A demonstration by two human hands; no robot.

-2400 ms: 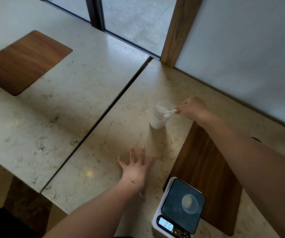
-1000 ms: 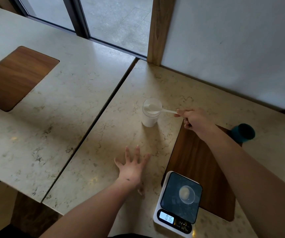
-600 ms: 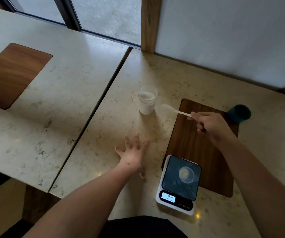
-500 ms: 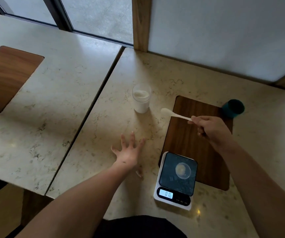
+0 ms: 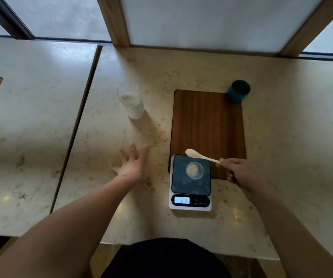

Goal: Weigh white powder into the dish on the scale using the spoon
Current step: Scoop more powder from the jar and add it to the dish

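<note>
A white digital scale (image 5: 190, 201) with a dark platform sits near the table's front edge, its display lit. A small clear dish (image 5: 194, 170) holding a little pale powder rests on the platform. My right hand (image 5: 239, 173) pinches the handle of a white spoon (image 5: 198, 155), whose bowl hovers over the scale's far edge, just beyond the dish. A clear glass (image 5: 132, 101) part full of white powder stands further back to the left. My left hand (image 5: 131, 167) lies flat on the table left of the scale, fingers spread.
A dark wooden inlay (image 5: 207, 125) lies in the stone table behind the scale. A teal cup (image 5: 238, 90) stands at its far right corner. A gap (image 5: 77, 125) separates this table from a second one on the left. A wall and window frames close the back.
My right hand has carried the spoon from the glass toward me, to just above the scale's far edge. My view has swung right and down. My left hand has stayed flat.
</note>
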